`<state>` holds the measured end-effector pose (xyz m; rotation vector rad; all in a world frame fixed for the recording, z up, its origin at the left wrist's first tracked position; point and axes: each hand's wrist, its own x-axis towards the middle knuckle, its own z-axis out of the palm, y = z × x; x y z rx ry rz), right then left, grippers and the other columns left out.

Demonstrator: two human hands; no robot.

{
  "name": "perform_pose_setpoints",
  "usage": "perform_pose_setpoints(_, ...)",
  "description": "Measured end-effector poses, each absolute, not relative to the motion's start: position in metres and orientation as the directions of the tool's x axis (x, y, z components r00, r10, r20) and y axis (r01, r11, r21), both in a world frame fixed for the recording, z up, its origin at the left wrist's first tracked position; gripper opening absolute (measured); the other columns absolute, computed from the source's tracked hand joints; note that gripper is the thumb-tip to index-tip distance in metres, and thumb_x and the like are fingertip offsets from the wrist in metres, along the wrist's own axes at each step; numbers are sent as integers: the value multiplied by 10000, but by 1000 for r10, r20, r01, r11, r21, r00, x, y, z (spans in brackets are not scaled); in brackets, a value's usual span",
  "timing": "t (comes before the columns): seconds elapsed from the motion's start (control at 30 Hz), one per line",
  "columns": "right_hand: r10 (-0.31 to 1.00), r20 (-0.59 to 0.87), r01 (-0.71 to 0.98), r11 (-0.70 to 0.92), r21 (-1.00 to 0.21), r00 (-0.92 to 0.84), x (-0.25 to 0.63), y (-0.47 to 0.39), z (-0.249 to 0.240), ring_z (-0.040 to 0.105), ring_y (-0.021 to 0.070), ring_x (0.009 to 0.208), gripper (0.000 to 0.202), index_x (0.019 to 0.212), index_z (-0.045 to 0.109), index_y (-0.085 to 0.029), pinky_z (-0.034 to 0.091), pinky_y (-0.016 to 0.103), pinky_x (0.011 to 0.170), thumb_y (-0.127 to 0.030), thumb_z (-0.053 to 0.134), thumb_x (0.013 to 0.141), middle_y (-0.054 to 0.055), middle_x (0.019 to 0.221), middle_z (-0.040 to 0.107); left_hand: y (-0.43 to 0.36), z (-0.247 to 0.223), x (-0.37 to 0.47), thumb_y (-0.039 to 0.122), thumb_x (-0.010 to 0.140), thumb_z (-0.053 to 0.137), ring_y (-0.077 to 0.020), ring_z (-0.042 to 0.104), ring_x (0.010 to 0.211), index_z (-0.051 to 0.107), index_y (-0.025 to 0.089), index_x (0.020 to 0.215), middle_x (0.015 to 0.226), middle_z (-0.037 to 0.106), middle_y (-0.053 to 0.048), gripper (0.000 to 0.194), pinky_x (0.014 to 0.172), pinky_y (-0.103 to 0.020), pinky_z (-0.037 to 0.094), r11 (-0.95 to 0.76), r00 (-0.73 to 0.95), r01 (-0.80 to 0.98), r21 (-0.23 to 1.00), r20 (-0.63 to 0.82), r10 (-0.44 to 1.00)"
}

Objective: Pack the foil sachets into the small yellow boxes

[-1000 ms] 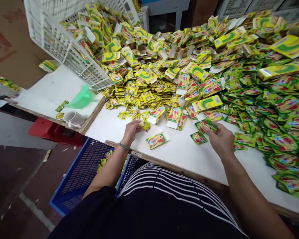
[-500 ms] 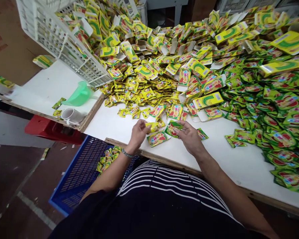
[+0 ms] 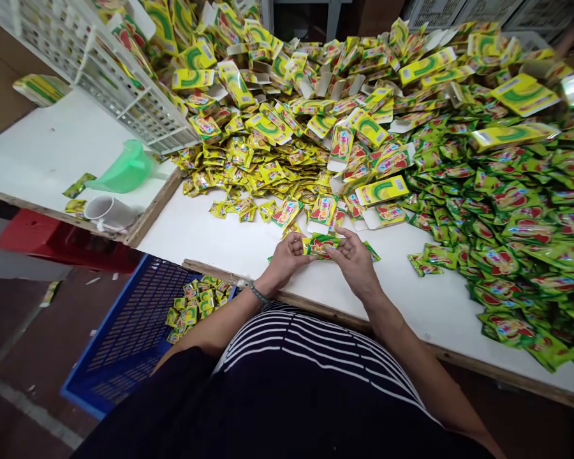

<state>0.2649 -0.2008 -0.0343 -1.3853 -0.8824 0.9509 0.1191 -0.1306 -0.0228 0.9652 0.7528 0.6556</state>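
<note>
My left hand [image 3: 286, 260] and my right hand [image 3: 356, 262] are close together above the front of the white table, fingers closed. Between them they grip a green candy packet [image 3: 321, 245] with red fruit print, one hand at each end. A bit of yellow shows at the packet's left end, but I cannot tell what it is. Another green packet [image 3: 372, 251] lies partly hidden behind my right hand. Just beyond my hands stand printed small boxes [image 3: 323, 210] and small yellow packets [image 3: 242, 208].
Yellow packets [image 3: 268, 172] and open boxes [image 3: 239, 83] are heaped at the back, green packets [image 3: 502, 223] at right. A white crate [image 3: 124, 95] tilts at left, near a green scoop [image 3: 129, 169] and white mug [image 3: 109, 211]. A blue basket [image 3: 119, 344] sits below the table edge.
My left hand has moved right and now meets the green packet that my right hand held. The packet is turned more level. The whole view has shifted slightly.
</note>
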Motion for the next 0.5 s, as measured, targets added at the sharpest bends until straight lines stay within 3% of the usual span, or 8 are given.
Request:
perform_pose_setpoints(0.13,943,-146,-90,-125,-988,300,262,-203,-36,639,168,776,375,995,651,-202,541,312,670,-488,687,754,40,887,708,-126,-20,112,289,520,870,-101,610,704,473,170,905,775,632,18,565,740,-261,482,398,607,-75,914,-274,746)
perform_pose_setpoints(0.23,888,-138,-54,-127,-990,438,273,-203,-40,634,168,717,375,917,676,-178,523,298,606,-497,707,722,38,808,715,-118,-13,101,370,624,812,-133,603,751,504,170,959,901,637,-36,497,754,-296,478,119,553,219,969,-223,803)
perform_pose_setpoints(0.27,858,-133,-32,-135,-990,497,278,-203,-42,629,166,695,374,901,676,-175,519,300,595,-500,707,718,36,786,713,-116,-10,97,388,645,797,-163,605,803,522,170,972,942,636,-59,480,775,-315,471,-17,520,375,927,-195,832)
perform_pose_setpoints(0.33,823,-138,9,-172,-985,551,286,-201,-47,617,165,657,363,861,672,-176,514,306,582,-508,698,717,30,744,704,-114,-7,92,404,627,811,-242,590,924,563,159,965,977,636,-106,485,826,-354,445,-251,486,648,719,-137,863)
perform_pose_setpoints(0.4,837,-145,54,-203,-978,527,287,-198,-53,612,171,643,345,835,669,-188,514,310,576,-512,692,718,26,715,696,-115,-9,90,397,564,850,-300,565,988,599,146,942,969,639,-140,519,849,-369,420,-385,521,756,529,-130,844)
perform_pose_setpoints(0.5,885,-137,115,-208,-971,444,280,-195,-62,614,179,646,313,810,668,-210,511,301,566,-511,680,724,12,663,683,-117,-18,90,380,518,867,-282,577,891,636,154,930,908,650,-125,524,760,-328,417,-396,560,743,540,-176,810)
